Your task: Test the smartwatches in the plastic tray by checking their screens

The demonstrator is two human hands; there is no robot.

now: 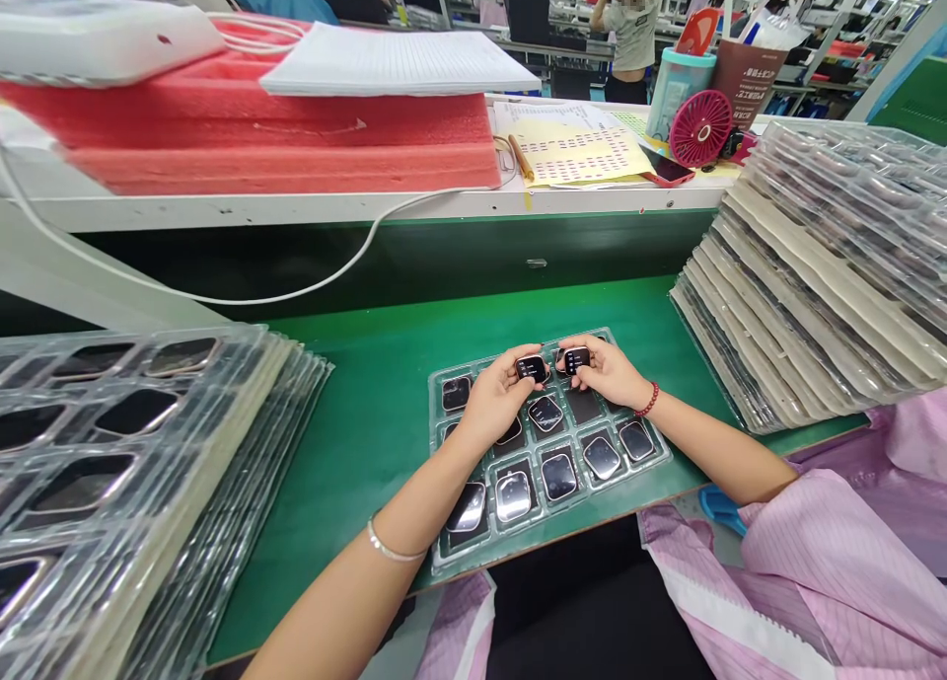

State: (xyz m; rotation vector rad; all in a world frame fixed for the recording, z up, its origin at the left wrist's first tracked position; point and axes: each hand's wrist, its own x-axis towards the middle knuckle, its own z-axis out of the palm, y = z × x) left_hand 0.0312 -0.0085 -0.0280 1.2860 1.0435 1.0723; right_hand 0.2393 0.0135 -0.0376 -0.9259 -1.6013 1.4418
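Note:
A clear plastic tray [439, 552] with square pockets lies on the green mat before me, several dark-faced smartwatch bodies in it. Above its far side, my left hand [497, 394] is closed on one smartwatch body [531, 368], thumb at its lower edge, with small light marks on its screen. Close beside it, my right hand [608, 372] grips another smartwatch body [575, 361], whose screen is also lit. Below the hands, a silver-edged smartwatch body [546, 414] sits tilted in its pocket. My left forearm hides part of the tray's left side.
Stacked trays [148, 443] of watch bodies rise at the left, and a taller tray stack [821, 275] leans at the right. A shelf [444, 204] behind carries red foam [296, 137], paper [400, 60] and a pink fan [699, 128]. A white cable [296, 293] droops below it.

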